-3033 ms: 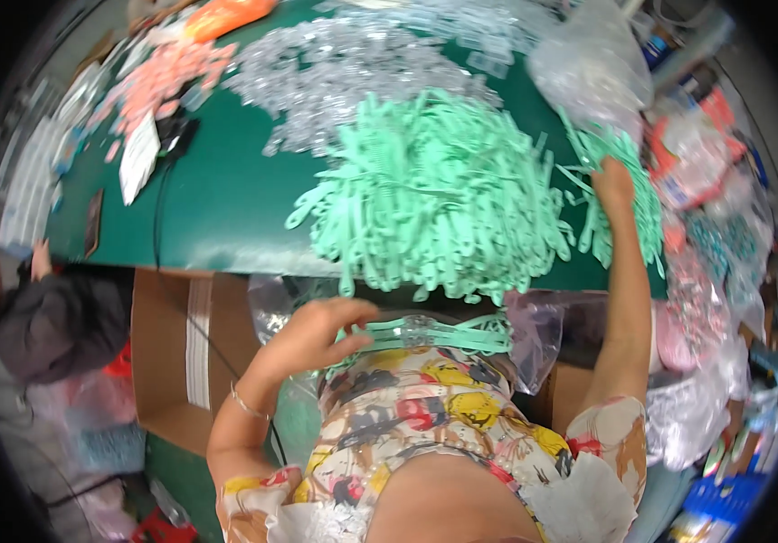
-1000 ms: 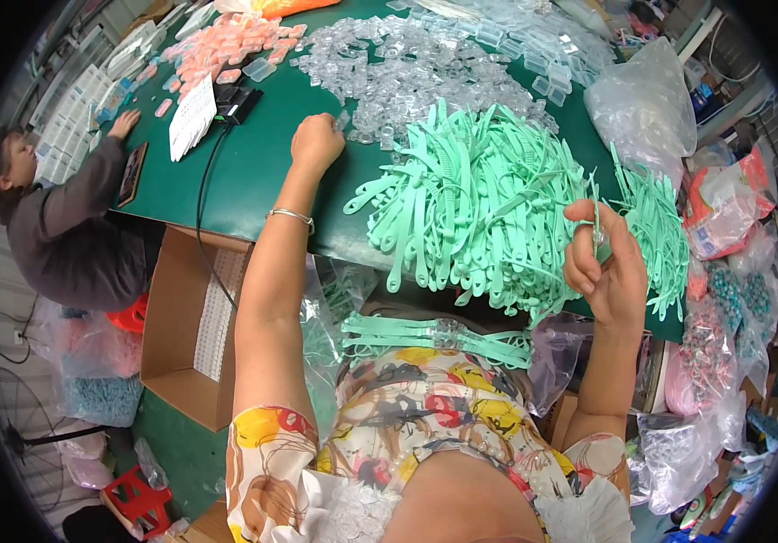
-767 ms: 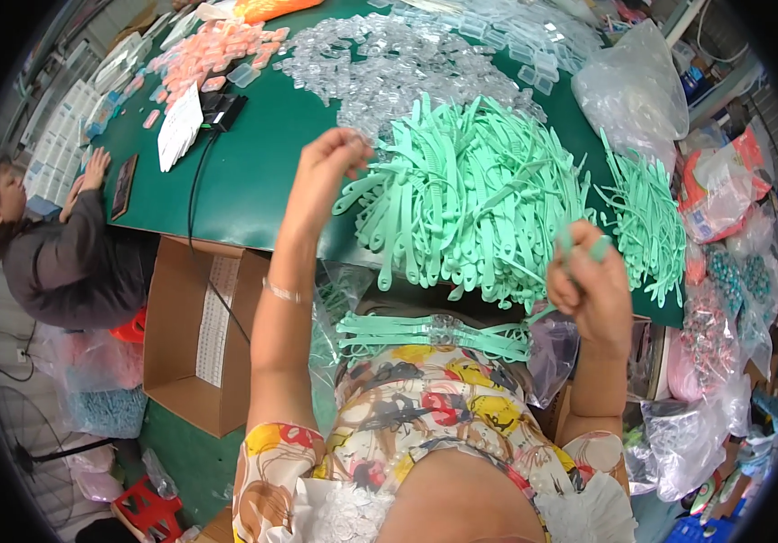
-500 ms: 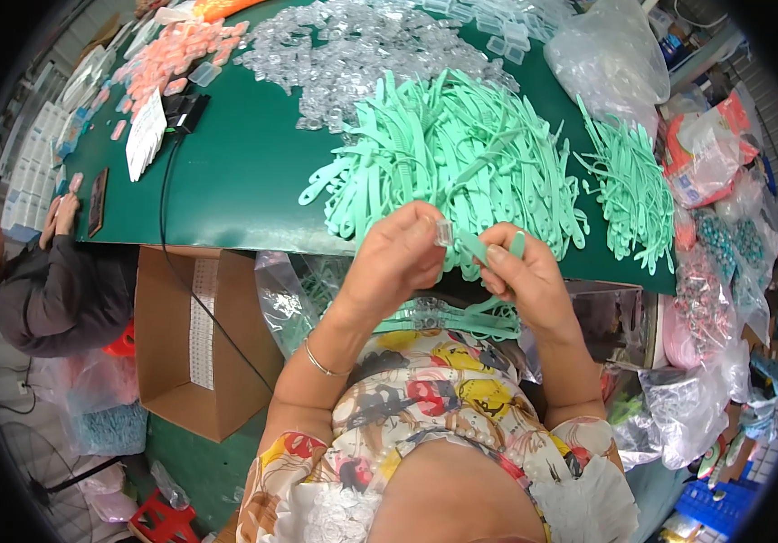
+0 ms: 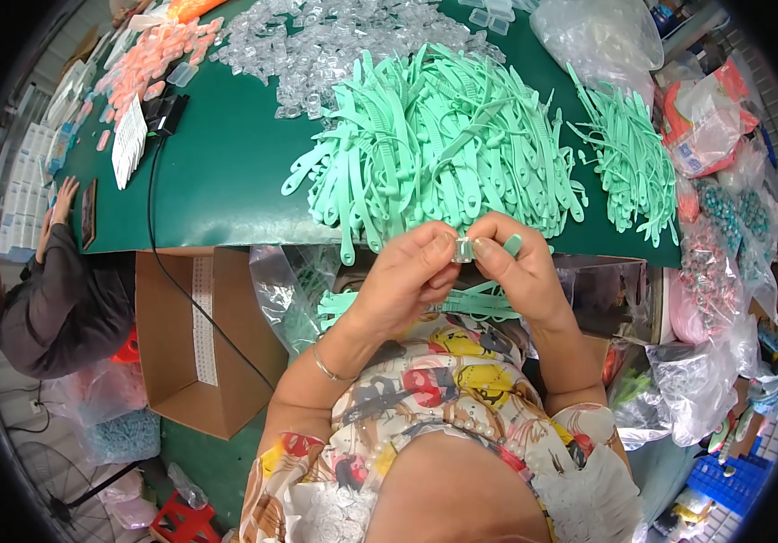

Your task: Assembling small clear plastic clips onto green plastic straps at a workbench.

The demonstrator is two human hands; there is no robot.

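Note:
Just off the table's front edge, my two hands meet. My left hand (image 5: pixel 413 271) pinches a small clear plastic buckle (image 5: pixel 463 250). My right hand (image 5: pixel 517 267) is closed on a mint-green strap (image 5: pixel 513 244), whose rounded end sticks up past the fingers; the rest of it is mostly hidden. The strap's other end meets the buckle between my fingertips, though I cannot tell how far it goes in. Right beyond my hands lies a large heap of mint-green straps (image 5: pixel 443 136). Several more straps (image 5: pixel 479 303) lie below my hands, near my lap.
Loose clear buckles (image 5: pixel 317 50) cover the table's far side. A smaller strap pile (image 5: pixel 626 163) lies right, beside stacked plastic bags (image 5: pixel 710 118). Pink pieces (image 5: pixel 149 68) lie far left. A black cable (image 5: pixel 156 199) hangs past an open cardboard box (image 5: pixel 213 344). A co-worker (image 5: pixel 41 281) sits left.
My hands have come together, bringing the strap end and the clear buckle from apart into contact. The co-worker's arm has shifted. The whole view has tilted slightly.

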